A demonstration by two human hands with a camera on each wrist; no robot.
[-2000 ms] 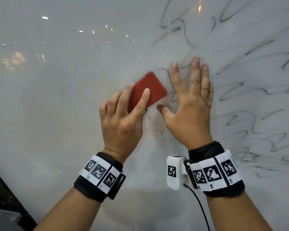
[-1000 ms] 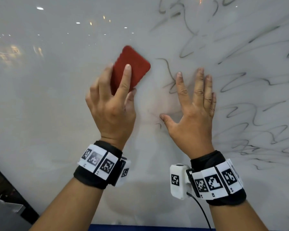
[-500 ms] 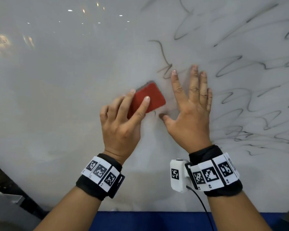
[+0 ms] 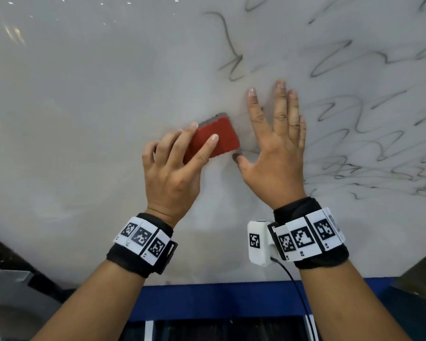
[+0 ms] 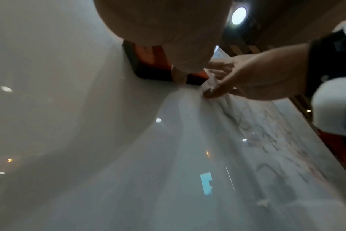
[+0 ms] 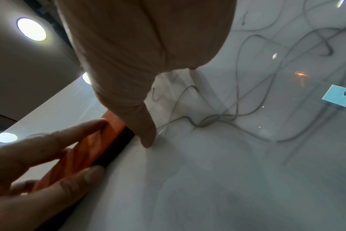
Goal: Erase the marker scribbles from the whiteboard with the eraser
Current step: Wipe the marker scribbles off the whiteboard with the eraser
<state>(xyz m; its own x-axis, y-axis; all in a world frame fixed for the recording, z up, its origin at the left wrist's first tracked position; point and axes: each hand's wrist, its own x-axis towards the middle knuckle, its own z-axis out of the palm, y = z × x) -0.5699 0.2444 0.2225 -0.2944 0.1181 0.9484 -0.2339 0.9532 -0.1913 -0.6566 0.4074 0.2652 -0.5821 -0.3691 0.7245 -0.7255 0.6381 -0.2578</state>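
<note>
A red eraser [image 4: 223, 135] with a dark felt face lies flat against the whiteboard [image 4: 84, 94]. My left hand [image 4: 194, 143] grips it, thumb on the near edge and fingers over the far edge. The eraser's right end almost touches the thumb of my right hand [image 4: 271, 143], which presses flat on the board with straight, spread fingers. Black marker scribbles [image 4: 342, 134] cover the board right of and above the right hand. The right wrist view shows the eraser [image 6: 109, 140] beside the thumb, with scribbles [image 6: 237, 78] beyond. In the left wrist view my palm half hides the eraser [image 5: 148, 62].
The board's left half is wiped, with a faint grey haze. A blue ledge [image 4: 219, 301] runs under the board's bottom edge. A white camera box [image 4: 258, 242] with a black cable hangs off my right wrist. Dark furniture [image 4: 10, 267] shows at lower left.
The left hand swept the eraser up and left, then back down beside the right thumb, where it has stayed for the last half second. The right hand stayed flat on the board.
</note>
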